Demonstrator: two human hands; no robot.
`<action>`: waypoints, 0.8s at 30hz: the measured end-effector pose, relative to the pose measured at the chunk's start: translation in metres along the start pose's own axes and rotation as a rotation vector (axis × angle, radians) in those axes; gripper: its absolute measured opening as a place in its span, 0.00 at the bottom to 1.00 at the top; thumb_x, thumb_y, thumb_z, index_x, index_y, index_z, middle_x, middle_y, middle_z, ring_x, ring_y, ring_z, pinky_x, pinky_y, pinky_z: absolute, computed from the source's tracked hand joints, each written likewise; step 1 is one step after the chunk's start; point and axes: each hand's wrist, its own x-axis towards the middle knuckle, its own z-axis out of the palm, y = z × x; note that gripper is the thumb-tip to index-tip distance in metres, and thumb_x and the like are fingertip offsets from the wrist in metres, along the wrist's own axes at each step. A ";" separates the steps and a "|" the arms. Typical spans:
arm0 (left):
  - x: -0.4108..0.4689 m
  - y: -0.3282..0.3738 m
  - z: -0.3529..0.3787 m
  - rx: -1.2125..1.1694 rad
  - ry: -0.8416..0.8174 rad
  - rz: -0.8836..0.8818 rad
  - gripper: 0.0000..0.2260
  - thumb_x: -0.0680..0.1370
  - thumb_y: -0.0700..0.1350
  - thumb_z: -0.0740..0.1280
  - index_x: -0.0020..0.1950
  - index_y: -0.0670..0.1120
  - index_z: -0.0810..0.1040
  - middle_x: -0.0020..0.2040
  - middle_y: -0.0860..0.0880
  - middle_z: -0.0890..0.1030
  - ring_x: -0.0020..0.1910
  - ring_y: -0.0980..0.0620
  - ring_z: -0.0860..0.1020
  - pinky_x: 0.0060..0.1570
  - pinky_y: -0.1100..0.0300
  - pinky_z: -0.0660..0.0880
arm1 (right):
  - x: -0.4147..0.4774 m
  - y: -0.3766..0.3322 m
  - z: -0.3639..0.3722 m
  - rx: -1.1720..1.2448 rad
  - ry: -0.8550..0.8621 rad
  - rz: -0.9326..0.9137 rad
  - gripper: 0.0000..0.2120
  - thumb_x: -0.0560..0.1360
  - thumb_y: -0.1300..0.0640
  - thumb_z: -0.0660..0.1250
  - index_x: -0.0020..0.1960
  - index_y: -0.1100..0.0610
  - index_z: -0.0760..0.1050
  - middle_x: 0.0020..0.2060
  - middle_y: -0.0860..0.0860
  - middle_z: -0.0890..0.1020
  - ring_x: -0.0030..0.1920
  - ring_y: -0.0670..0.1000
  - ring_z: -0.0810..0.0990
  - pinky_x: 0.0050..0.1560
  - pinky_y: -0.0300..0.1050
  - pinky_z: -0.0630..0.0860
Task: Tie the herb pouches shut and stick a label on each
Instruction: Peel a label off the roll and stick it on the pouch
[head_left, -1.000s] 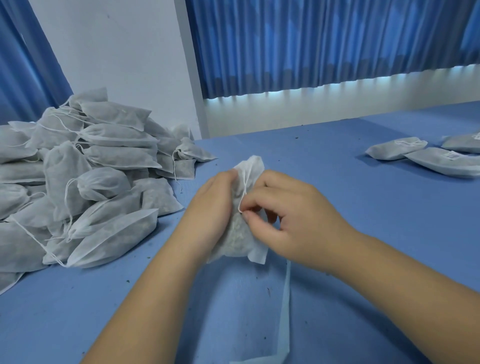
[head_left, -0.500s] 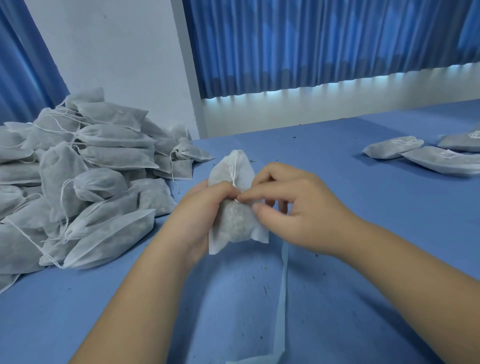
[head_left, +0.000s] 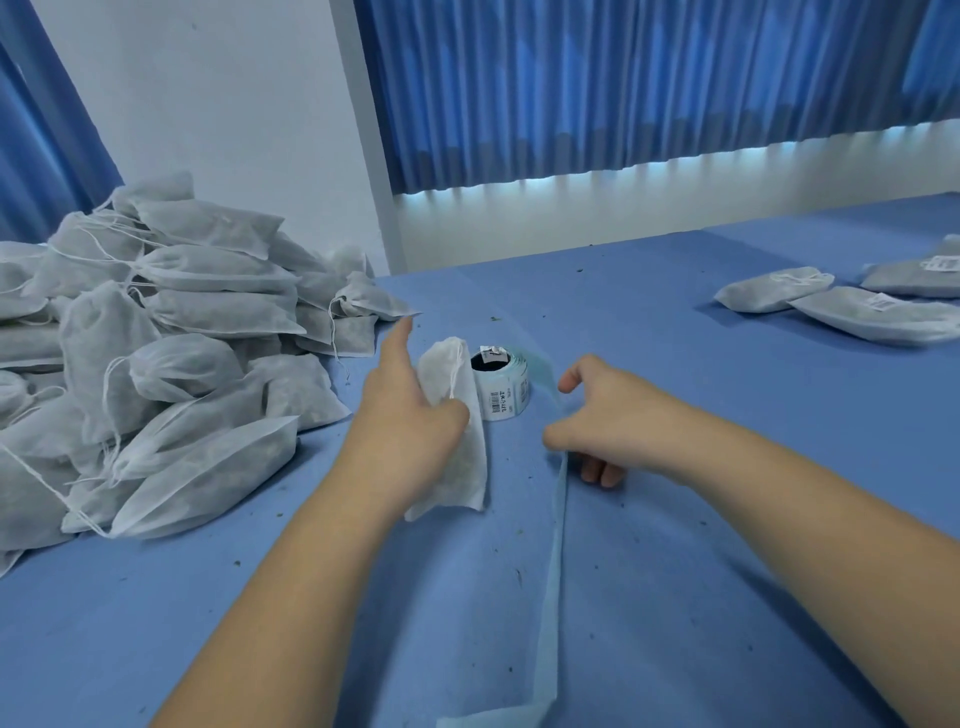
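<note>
- Left hand (head_left: 410, 421): grip closed round one pouch (head_left: 470, 467), thumb pressed across its front, index finger (head_left: 400, 338) sticking straight out, away from the person.
- The pouch is white non-woven fabric, held upright just left of table centre. Its neck is gathered at the top and its bottom corner is down at or near the table (head_left: 675, 519); contact unclear.
- Drawstring (head_left: 458, 371) hangs down the front of the pouch from the neck; can't make out a knot.
- Label roll (head_left: 501, 389) stands on the table just behind and to the right of the held pouch. It carries white labels with barcodes around a dark core.
- Backing strip (head_left: 553, 571), pale blue, leads off the roll, passes the right hand and runs down the table toward the person, curling at the bottom edge.
- Right hand (head_left: 608, 415): just right of the roll, thumb and forefinger apart, other fingers curled under. The strip passes right at the forefinger tip, and I can't tell whether the grip has it.
- Pile of pouches (head_left: 156, 338) heaped on the table's left side, with loose drawstrings trailing; no labels visible on them.
- Labelled pouches (head_left: 878, 314): three lying flat at far right, well apart from the hands. White labels show on two.
- Dark herb crumbs (head_left: 519, 574) scattered over the blue table.
- Blue curtain (head_left: 623, 93) and white wall (head_left: 234, 104) behind.
</note>
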 end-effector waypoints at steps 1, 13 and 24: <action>0.000 0.000 0.000 -0.012 -0.011 0.023 0.36 0.75 0.38 0.65 0.76 0.63 0.53 0.61 0.47 0.73 0.51 0.49 0.76 0.46 0.56 0.72 | -0.001 -0.001 0.002 0.002 0.001 -0.024 0.20 0.70 0.58 0.67 0.58 0.51 0.62 0.35 0.55 0.80 0.24 0.49 0.79 0.25 0.41 0.77; 0.002 -0.004 -0.007 0.145 -0.128 -0.014 0.14 0.73 0.34 0.61 0.37 0.51 0.79 0.31 0.52 0.75 0.29 0.55 0.71 0.28 0.63 0.66 | -0.018 -0.010 0.023 -0.095 -0.169 -0.446 0.39 0.70 0.47 0.72 0.72 0.37 0.53 0.40 0.45 0.80 0.36 0.40 0.77 0.39 0.38 0.75; -0.002 -0.003 -0.007 0.192 -0.349 -0.175 0.17 0.74 0.46 0.66 0.23 0.52 0.77 0.25 0.57 0.74 0.33 0.54 0.73 0.35 0.59 0.66 | -0.010 -0.003 0.021 -0.027 -0.112 -0.461 0.35 0.72 0.55 0.70 0.73 0.41 0.57 0.43 0.39 0.77 0.39 0.39 0.78 0.44 0.36 0.73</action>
